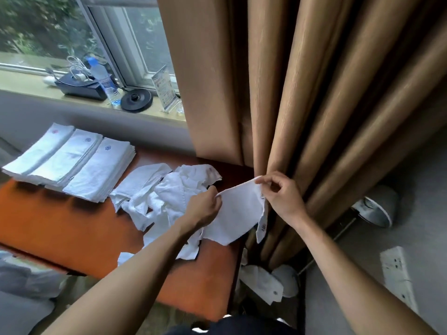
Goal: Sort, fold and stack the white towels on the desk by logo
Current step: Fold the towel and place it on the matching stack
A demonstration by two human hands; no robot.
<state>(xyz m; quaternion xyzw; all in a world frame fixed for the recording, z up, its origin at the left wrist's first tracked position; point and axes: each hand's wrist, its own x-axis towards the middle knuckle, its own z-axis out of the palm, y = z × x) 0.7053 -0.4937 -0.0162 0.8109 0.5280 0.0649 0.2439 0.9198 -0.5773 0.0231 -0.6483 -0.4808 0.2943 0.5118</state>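
The fingers (216,199) of my left hand (205,207) and right hand (283,197) pinch one towel (239,213) by its top corners, stretching it flat so I can see its logo.

Soft daylight comes in through the window (135,37) at upper left, the only evident source. The scene is moderately bright near the glass and dims toward the foot of the curtain (314,93), where the corner falls into deep shade. The folded stacks (72,160) throw soft dark shadows onto the near side of the orange surface (60,226). The towel (239,209) pinched between the left hand (205,209) and right hand (283,197) is nearly blown out, its weave lost. The curtain looks vertically smeared, possibly from motion blur. Wide-angle distortion tilts the window frame and fans the curtain folds outward. The edges are soft and the stack logos indistinct.
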